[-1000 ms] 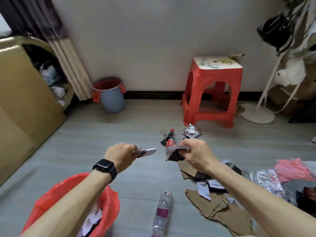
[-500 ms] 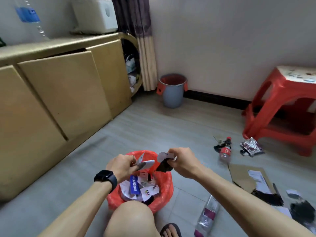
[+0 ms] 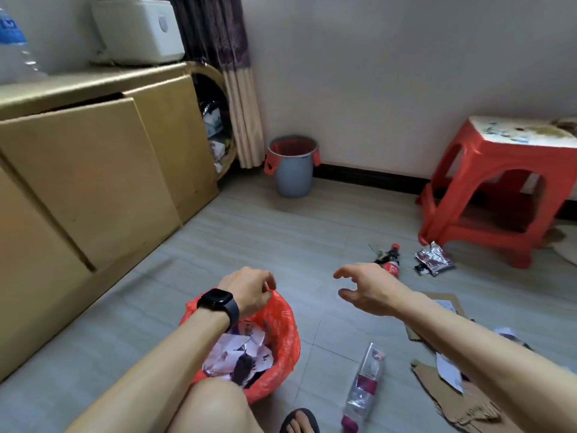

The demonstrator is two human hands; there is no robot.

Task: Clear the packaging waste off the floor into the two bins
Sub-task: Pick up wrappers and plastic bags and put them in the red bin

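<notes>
A bin lined with a red bag (image 3: 284, 326) stands between my knee and my hands, filled with torn paper scraps. My left hand (image 3: 249, 290), with a black watch on the wrist, hovers over its far rim, fingers curled loosely and empty. To the right of the bin my right hand (image 3: 365, 287) floats open, fingers spread, holding nothing. A second grey bin with a red liner (image 3: 292, 168) stands by the far wall. On the floor lie a small red-labelled bottle (image 3: 392, 264), a silver foil wrapper (image 3: 434, 262), a crushed clear bottle (image 3: 363, 385) and torn cardboard (image 3: 452, 398).
A tan cabinet (image 3: 93, 170) runs along the left with a white box (image 3: 137, 32) on top. A red plastic stool (image 3: 505, 182) stands at the right by the wall. My knee (image 3: 212, 407) and sandalled foot (image 3: 301, 421) are at the bottom edge.
Both hands held torn scraps over the red-lined bin; the scraps have dropped in and both hands are now empty and apart. The view has panned left towards the cabinet.
</notes>
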